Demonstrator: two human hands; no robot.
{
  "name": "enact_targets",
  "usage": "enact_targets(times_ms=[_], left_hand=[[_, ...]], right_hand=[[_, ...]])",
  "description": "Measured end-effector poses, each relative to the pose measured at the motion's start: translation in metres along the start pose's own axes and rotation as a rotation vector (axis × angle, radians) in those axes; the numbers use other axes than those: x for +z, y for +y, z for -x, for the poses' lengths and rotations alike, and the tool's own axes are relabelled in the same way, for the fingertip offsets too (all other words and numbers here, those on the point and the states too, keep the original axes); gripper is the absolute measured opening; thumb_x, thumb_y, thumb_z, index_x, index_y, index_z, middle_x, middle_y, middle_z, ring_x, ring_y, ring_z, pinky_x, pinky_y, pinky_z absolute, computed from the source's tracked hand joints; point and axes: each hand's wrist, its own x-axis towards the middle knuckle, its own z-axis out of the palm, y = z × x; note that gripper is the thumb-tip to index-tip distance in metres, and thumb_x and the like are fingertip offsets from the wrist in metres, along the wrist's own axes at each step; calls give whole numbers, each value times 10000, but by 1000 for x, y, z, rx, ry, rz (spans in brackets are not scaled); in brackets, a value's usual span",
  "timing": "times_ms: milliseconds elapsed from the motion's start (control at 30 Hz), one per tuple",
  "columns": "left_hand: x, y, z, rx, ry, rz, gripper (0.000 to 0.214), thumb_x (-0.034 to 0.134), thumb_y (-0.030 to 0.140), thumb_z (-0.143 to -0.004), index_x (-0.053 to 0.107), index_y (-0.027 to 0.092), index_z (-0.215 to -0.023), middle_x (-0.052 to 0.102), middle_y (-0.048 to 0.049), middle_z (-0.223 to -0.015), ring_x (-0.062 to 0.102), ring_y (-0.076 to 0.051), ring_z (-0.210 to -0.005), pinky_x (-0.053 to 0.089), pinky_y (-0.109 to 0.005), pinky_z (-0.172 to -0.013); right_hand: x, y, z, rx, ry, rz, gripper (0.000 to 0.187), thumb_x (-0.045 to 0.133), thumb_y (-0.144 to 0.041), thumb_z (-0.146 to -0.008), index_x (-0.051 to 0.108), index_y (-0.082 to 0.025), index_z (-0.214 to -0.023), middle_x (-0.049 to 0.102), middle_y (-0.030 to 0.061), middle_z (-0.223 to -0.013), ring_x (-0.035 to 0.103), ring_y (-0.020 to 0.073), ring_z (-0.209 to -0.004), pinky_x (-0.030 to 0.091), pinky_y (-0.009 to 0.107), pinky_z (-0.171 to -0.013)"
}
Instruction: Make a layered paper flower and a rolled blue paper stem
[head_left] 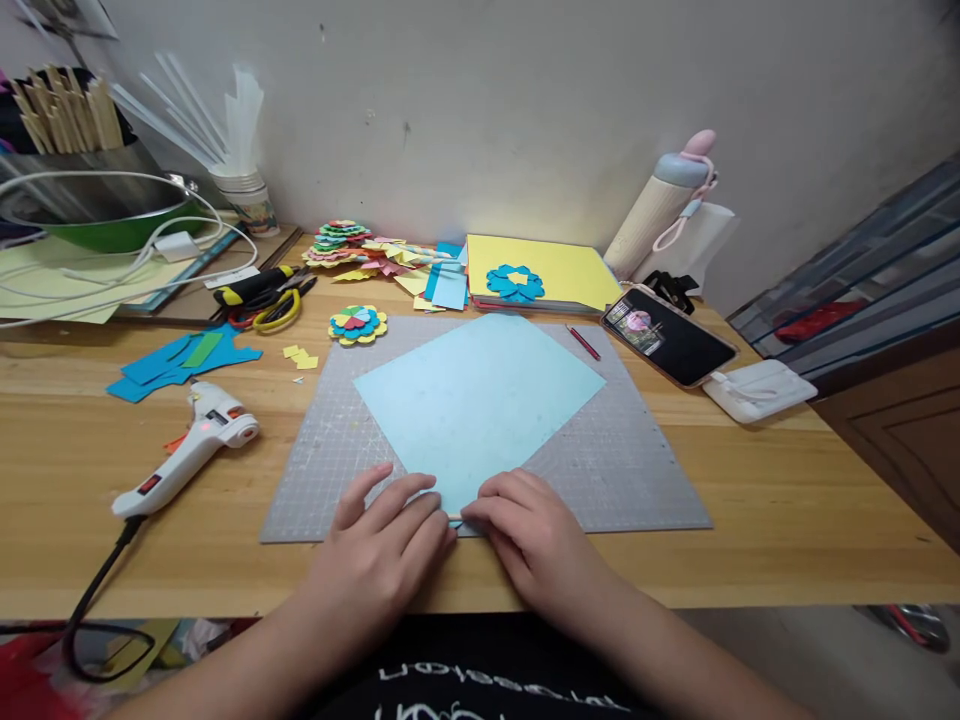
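A light blue paper sheet (480,400) lies turned like a diamond on a grey cutting mat (645,470). Both hands meet at its near corner. My left hand (382,545) rests with fingers together, tips pressing on the corner. My right hand (536,535) curls its fingers and pinches the same corner, where a thin pale stick (454,517) seems to show between the fingertips. The corner itself is mostly hidden under the fingers.
A white glue gun (191,445) with a black cord lies left of the mat. Blue paper scraps (176,365), scissors (274,305), paper flowers (358,325), yellow paper stack (555,265), red pen (583,343), phone (667,345) and a bottle (660,205) ring the mat.
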Motion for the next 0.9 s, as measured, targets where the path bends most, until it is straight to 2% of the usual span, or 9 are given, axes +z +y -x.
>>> enact_targets(times_ms=[200, 267, 333, 400, 433, 500, 633, 767, 900], left_hand=[[1, -1, -3, -9, -49, -51, 164, 503, 129, -917, 632, 216, -863, 733, 27, -858, 628, -198, -1059, 223, -390, -1092], [1, -2, -5, -7, -39, -74, 162, 525, 124, -899, 627, 222, -820, 713, 32, -795, 629, -196, -1046, 229, -387, -1086], [1, -3, -8, -3, -44, -95, 170, 533, 113, -889, 626, 224, -800, 699, 30, -772, 626, -198, -1041, 241, -393, -1074], [-1, -5, -11, -4, -45, -120, 178, 529, 105, -888, 628, 224, -800, 698, 29, -773, 628, -202, -1017, 256, -406, -1053], [-2, -5, -12, -5, -45, -130, 182, 525, 102, -888, 630, 222, -799, 699, 28, -773, 630, -205, -996, 265, -414, -1039], [-3, -6, -14, -17, -36, -131, 188, 522, 102, -887, 634, 217, -789, 699, 29, -761, 631, -212, -965, 284, -427, -1011], [-4, -7, -17, -120, -34, -17, 192, 532, 152, -889, 657, 224, -763, 702, 16, -791, 611, -225, -937, 321, -451, -971], [-3, -9, -14, -264, -66, 94, 138, 594, 229, -857, 689, 253, -761, 688, -6, -840, 575, -242, -936, 332, -481, -947], [-3, -11, -12, -289, -79, 124, 123, 606, 236, -855, 699, 263, -779, 682, -13, -858, 555, -239, -944, 346, -474, -921]], right_hand=[[1, 0, 0, -7, 30, -12, 246, 444, -82, -926, 640, -193, -1025, 637, 68, -944, 550, 206, -877, 474, 370, -781], [-4, 2, 2, 21, 124, -23, 256, 460, -103, -926, 612, -206, -1105, 632, 81, -1039, 559, 219, -962, 472, 398, -847], [-13, 6, 4, 98, 287, -16, 265, 468, -123, -924, 590, -214, -1141, 608, 93, -1119, 548, 233, -1051, 451, 427, -910], [-22, 11, 7, 200, 415, -10, 225, 475, -144, -924, 602, -219, -1094, 599, 91, -1115, 546, 236, -1072, 445, 423, -916], [-26, 14, 8, 234, 426, -16, 205, 477, -150, -924, 607, -219, -1067, 600, 87, -1099, 552, 234, -1058, 451, 415, -900], [-28, 17, 11, 246, 357, -22, 169, 494, -156, -919, 617, -220, -1016, 613, 75, -1047, 566, 228, -1011, 457, 404, -866], [-19, 14, 11, 166, 153, 0, 135, 540, -144, -904, 626, -220, -976, 636, 51, -998, 565, 219, -958, 429, 407, -847], [-8, 2, 3, 137, 62, 38, 135, 546, -148, -913, 635, -217, -988, 638, 47, -980, 549, 215, -928, 410, 396, -827], [-1, -8, -8, 119, -1, 67, 107, 564, -174, -911, 643, -209, -976, 638, 47, -954, 535, 219, -903, 407, 383, -807]])
